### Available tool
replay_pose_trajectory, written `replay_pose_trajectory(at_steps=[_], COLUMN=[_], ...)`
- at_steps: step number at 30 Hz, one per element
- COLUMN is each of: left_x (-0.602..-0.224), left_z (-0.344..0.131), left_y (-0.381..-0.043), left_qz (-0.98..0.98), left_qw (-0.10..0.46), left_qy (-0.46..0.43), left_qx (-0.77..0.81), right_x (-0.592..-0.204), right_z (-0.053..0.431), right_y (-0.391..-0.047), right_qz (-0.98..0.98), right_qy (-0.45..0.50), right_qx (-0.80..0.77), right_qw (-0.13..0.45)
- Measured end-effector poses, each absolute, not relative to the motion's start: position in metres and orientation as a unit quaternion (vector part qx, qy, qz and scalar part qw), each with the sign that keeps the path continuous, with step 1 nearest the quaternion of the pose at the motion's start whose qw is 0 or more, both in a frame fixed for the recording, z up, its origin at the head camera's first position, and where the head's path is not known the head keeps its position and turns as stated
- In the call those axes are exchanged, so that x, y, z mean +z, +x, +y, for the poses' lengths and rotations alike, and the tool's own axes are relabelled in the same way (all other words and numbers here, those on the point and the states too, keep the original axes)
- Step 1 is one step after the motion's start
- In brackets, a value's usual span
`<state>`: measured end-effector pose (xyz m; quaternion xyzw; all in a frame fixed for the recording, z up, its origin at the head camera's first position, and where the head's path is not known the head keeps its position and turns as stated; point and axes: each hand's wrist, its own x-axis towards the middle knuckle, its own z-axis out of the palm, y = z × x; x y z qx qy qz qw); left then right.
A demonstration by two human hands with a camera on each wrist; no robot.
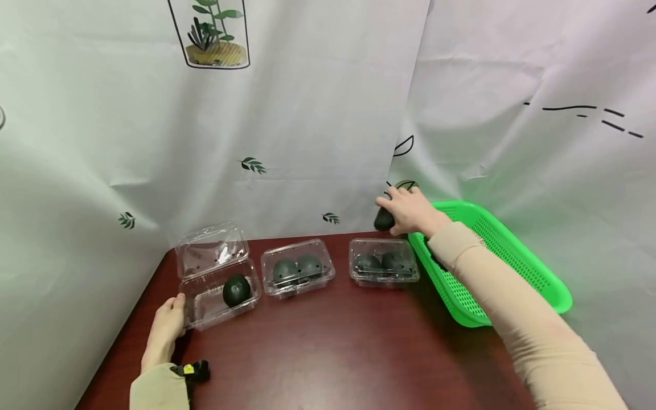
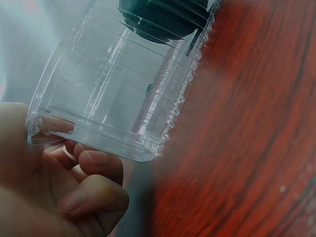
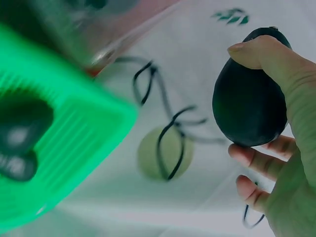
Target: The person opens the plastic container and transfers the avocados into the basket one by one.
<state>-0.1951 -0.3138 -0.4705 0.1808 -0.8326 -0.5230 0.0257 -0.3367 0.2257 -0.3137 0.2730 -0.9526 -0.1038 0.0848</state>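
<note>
My right hand (image 1: 410, 210) grips a dark avocado (image 1: 384, 219) by the far left corner of the green basket (image 1: 550, 287). In the right wrist view the thumb lies across the avocado (image 3: 249, 98) near its stem end, fingertips at the opposite side. My left hand (image 1: 169, 319) holds the left end of a clear plastic clamshell box (image 1: 205, 307), its fingers curled at the rim in the left wrist view. That box's lid (image 1: 210, 250) stands raised at the back. One avocado (image 1: 237, 290) sits in its right half.
Two closed clamshell boxes, a middle one (image 1: 298, 289) and a right one (image 1: 384, 277), each hold two avocados. More dark avocados (image 3: 22, 123) lie in the basket, hidden by my forearm in the head view. A white printed curtain (image 1: 318, 125) hangs behind the red-brown table (image 1: 328, 347).
</note>
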Motion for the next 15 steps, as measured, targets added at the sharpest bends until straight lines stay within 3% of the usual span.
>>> replay_pose_trajectory(at_steps=[15], left_x=[-0.471], left_z=[-0.315], left_y=[-0.199], left_qz=[-0.824], left_qw=[0.022], left_qy=[0.188], left_qx=[-0.534], right_x=[-0.338], right_z=[0.336], right_y=[-0.300], right_qz=[-0.960], right_qy=[0.256], right_qx=[-0.105], right_qw=[0.034])
